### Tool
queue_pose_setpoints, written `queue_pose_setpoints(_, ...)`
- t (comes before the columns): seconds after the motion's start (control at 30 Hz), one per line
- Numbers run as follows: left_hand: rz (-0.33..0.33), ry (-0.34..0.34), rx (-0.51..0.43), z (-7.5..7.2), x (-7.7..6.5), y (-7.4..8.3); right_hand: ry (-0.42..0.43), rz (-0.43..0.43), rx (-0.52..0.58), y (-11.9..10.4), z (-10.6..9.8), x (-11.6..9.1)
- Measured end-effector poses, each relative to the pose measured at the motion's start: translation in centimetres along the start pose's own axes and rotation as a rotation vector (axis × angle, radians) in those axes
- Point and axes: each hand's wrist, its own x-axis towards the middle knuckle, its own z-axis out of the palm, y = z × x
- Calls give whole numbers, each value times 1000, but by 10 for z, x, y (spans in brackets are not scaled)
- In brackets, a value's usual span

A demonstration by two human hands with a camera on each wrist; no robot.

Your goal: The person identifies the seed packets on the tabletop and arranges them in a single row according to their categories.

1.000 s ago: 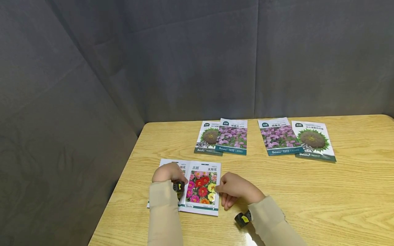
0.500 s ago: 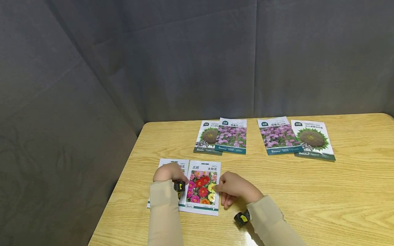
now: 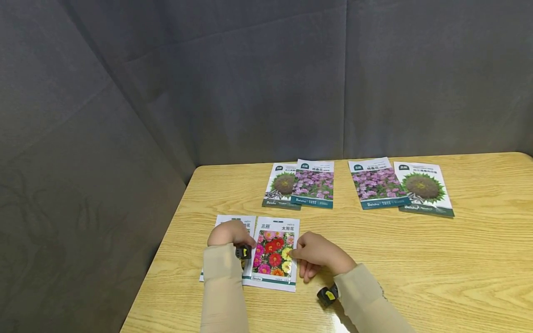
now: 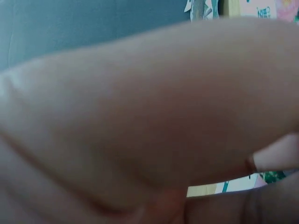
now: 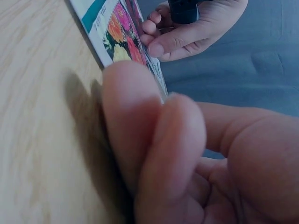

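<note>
In the head view a seed packet (image 3: 272, 254) with red, pink and yellow flowers lies near the table's front left. My right hand (image 3: 318, 256) pinches its right edge, thumb on the picture, other fingers curled beside it. The right wrist view shows that hand's fingertips (image 5: 131, 79) large, low over the wood. My left hand (image 3: 229, 235) covers much of a second seed packet (image 3: 250, 224) to the left. Its thumb and fingers pinch at the flower packet's left edge, where the two packets meet. In the left wrist view this hand (image 4: 154, 107) fills most of the picture.
Along the back of the wooden table (image 3: 416, 259) lie two overlapping pairs of packets. Purple-flower packets (image 3: 313, 185) (image 3: 379, 185) partly cover sunflower packets (image 3: 281, 185) (image 3: 424, 189). A dark grey curtain (image 3: 266, 83) hangs behind and at the left.
The flower packet has shifted very slightly to the right, and a thin gap now shows between the tops of the two front packets. Both hands stay almost in place.
</note>
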Motion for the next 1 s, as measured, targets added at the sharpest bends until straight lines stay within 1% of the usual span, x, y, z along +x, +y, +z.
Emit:
queue_pose_setpoints(0.1,-2,10,-71,0,0,0,-10,-6,-2,0,0,0)
queue_pose_setpoints(0.23,11,36,-191,-1,-2,2,-21,-8,0,-1,-1,0)
queue_pose_setpoints(0.3,17,65,-236,-1,-3,3,-25,-7,1,-2,-1,-1)
queue_pose_setpoints(0.37,22,120,-267,-2,-4,5,-26,-11,-2,-2,-2,-1)
queue_pose_setpoints(0.5,22,287,-251,-3,-6,13,3,-29,5,-2,-5,-1)
queue_pose_setpoints(0.57,26,376,-248,-3,-6,17,44,-46,5,-2,-9,-1)
queue_pose_setpoints(0.63,42,454,-254,-2,-4,22,108,-67,0,-2,-14,0)
queue_pose_setpoints(0.7,79,530,-294,-1,-1,27,184,-90,-15,-1,-20,1)
queue_pose_setpoints(0.77,119,590,-366,0,4,32,263,-110,-23,-1,-25,2)
queue_pose_setpoints(0.87,189,648,-487,3,12,38,365,-126,10,0,-32,3)
queue_pose_setpoints(0.93,218,659,-542,6,16,41,413,-134,51,1,-34,5)
queue_pose_setpoints(1.0,234,657,-570,9,19,42,434,-141,112,1,-35,6)
